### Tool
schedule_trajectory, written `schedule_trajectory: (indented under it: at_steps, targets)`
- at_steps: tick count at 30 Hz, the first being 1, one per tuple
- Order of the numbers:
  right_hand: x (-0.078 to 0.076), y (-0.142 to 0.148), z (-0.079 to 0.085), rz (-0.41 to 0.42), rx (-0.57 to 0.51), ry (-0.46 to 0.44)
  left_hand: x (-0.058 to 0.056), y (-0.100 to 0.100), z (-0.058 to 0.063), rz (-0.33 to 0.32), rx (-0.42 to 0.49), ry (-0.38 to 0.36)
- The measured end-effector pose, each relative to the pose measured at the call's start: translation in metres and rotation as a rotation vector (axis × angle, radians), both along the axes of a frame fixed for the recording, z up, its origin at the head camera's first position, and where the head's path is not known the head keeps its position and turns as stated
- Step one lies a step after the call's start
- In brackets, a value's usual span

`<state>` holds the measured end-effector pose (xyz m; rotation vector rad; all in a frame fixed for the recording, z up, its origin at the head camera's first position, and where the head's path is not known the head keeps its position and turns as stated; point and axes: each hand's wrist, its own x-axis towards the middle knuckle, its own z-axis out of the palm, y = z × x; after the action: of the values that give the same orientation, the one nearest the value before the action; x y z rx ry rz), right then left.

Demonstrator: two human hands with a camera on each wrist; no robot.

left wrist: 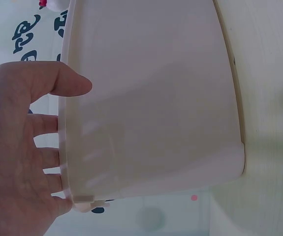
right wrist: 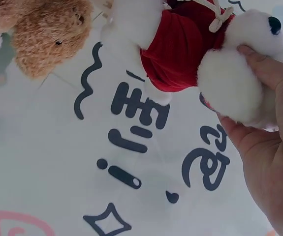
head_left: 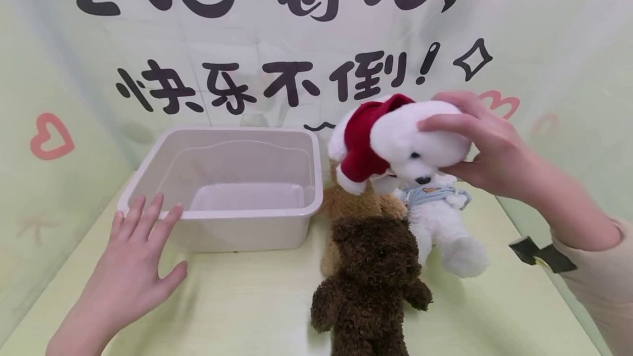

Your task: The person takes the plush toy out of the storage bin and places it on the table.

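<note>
In the head view my right hand (head_left: 494,147) grips a white teddy bear (head_left: 420,136) in a red hoodie by its head, holding it tipped sideways above the other toys. The right wrist view shows the thumb and fingers of that hand (right wrist: 269,128) pressed into the white fur, with the red hoodie (right wrist: 178,49) beyond. My left hand (head_left: 131,262) lies with fingers spread at the near left rim of a pale plastic bin (head_left: 247,232). From the left wrist, its fingers (left wrist: 45,157) reach behind the bin's rim and the thumb lies over the bin's outer wall (left wrist: 156,108).
A dark brown teddy bear (head_left: 371,284) stands in front, with a light brown bear (head_left: 351,205) partly hidden behind it. A white plush in a blue top (head_left: 440,224) sits to their right. Behind the table (head_left: 247,301) rises a wall sheet with black lettering (head_left: 292,84).
</note>
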<state>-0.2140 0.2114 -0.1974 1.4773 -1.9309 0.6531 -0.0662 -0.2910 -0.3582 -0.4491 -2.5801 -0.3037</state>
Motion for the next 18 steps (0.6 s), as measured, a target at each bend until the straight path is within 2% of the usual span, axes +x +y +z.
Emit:
schedule_trajectory:
  at_steps: [8,18]
  targets:
    - [0.013,0.028,-0.008,-0.056,-0.010,0.019,0.001,0.000,0.001,-0.001,-0.001,-0.008]
    - [0.022,0.053,-0.014,-0.110,0.094,-0.027,0.001,-0.001,0.001,0.003,-0.004,-0.011]
